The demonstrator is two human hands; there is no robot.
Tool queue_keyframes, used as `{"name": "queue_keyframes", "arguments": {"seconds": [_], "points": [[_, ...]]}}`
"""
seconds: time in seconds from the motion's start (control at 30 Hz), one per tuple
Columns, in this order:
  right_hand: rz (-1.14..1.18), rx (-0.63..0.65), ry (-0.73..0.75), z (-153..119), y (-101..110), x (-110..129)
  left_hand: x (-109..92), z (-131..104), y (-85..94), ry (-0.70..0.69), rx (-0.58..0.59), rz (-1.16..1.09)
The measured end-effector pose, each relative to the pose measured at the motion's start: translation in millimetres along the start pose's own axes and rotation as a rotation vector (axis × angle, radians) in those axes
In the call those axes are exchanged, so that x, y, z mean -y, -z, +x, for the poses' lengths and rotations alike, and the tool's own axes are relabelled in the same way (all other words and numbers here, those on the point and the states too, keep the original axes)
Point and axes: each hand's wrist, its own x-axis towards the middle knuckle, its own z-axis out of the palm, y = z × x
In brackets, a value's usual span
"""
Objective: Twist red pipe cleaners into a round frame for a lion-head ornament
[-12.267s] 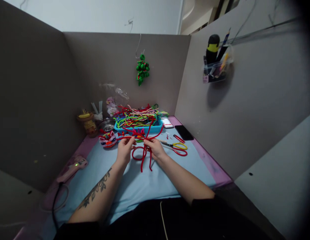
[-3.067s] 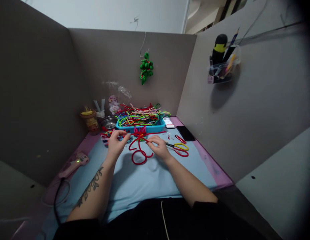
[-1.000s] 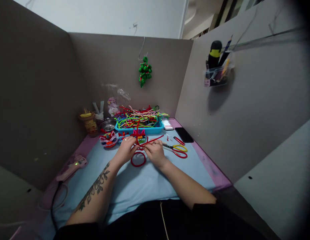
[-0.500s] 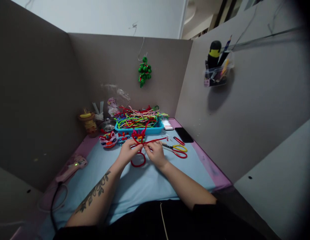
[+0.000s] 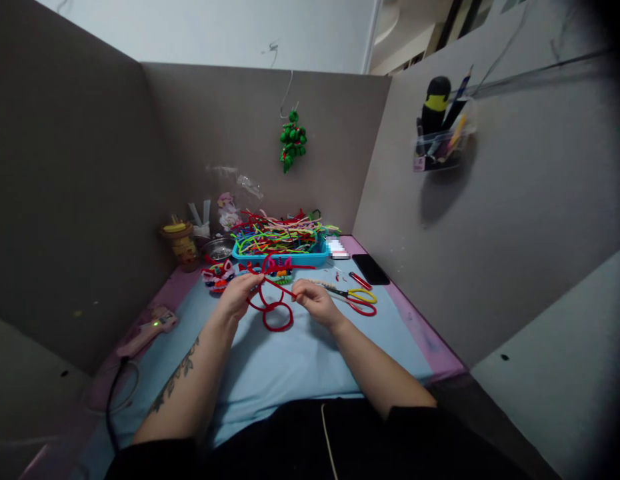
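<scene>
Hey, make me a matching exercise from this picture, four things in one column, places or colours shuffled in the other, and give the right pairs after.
Things
1. Scissors
2. Phone
3. Red stems
4. Green ornament

Places or colours
A. Held by the left hand and right hand
B. Hanging in front of the back panel
C. One yellow handle loop, one red
D. Lying flat beside the right panel

Pairs: 1-C, 2-D, 3-A, 4-B
</scene>
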Motion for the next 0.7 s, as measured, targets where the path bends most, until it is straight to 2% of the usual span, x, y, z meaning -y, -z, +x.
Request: {"name": "queue_keyframes", "arguments": {"seconds": [0.17, 0.27, 0.37, 0.5, 0.6, 0.7], "points": [[0.123, -0.037, -0.010, 2, 5, -3, -4, 10, 13.3, 0.071, -0.072, -0.130], [0.207, -0.156, 0.003, 4, 13, -4, -8, 12, 19.9, 0.017, -0.116, -0.120], [0.142, -0.303, 0.013, 5, 26, -6, -11, 11, 23.5, -0.140, -0.136, 0.083], [-0.316, -0.464, 0.066, 1, 32, -7, -14, -1, 15.5, -0.363, -0.023, 0.516], [-0.608, -0.352, 0.162, -3, 21, -3, -16, -11, 3.4, -0.639, 0.141, 0.822], [-0.692, -0.176, 0.178, -3, 7, 2, -16, -17, -5.2, -0.757, 0.288, 0.986]]}}
